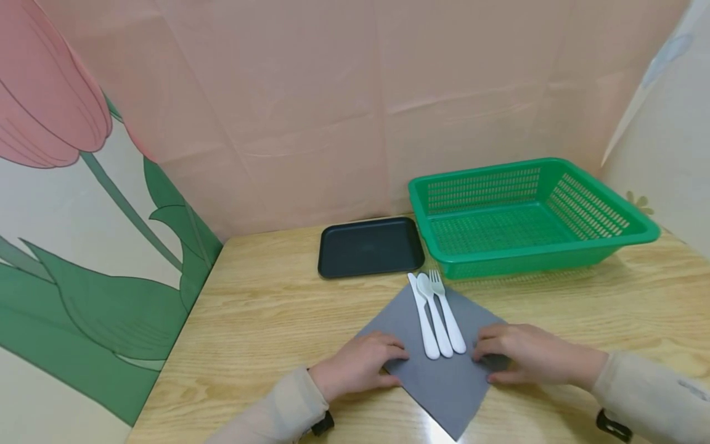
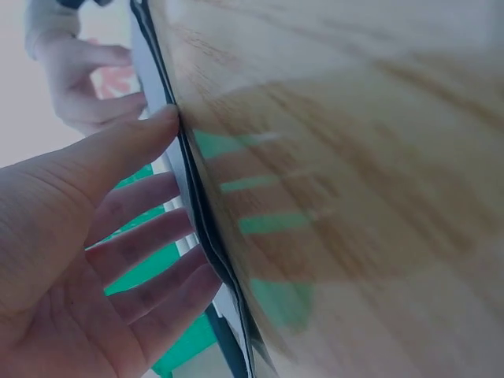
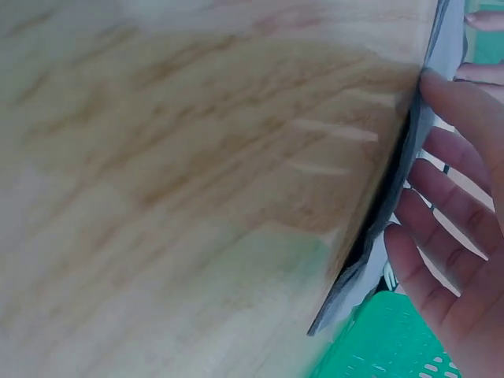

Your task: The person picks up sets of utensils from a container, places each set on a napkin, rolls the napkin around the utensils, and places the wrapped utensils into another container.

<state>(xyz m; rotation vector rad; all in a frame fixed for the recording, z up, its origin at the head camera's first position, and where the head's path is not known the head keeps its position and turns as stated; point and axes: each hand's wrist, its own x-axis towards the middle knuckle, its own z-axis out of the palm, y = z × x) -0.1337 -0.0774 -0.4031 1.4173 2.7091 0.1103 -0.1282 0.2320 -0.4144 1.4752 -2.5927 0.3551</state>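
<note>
White long-handled cutlery (image 1: 437, 322) is laid, not yet covered, toward twelve o'clock on square grey cloth (image 1: 446, 391), touched by left hand (image 1: 362, 364), right hand (image 1: 529, 354), fingers apart.

The left hand (image 1: 360, 365) and right hand (image 1: 524, 354) face each other, apart, fingers (image 2: 146, 239) slightly bent and separated, thumbs (image 2: 130, 150) nearer the body; sleeved forearms (image 1: 280, 407) angle inward.

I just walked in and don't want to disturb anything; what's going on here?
A person's left hand and right hand touch opposite sides of a gray cloth laid cornerwise on the wooden table. On the cloth, a white knife, spoon and fork lie side by side. Beyond it are a black tray and a green basket.
</note>
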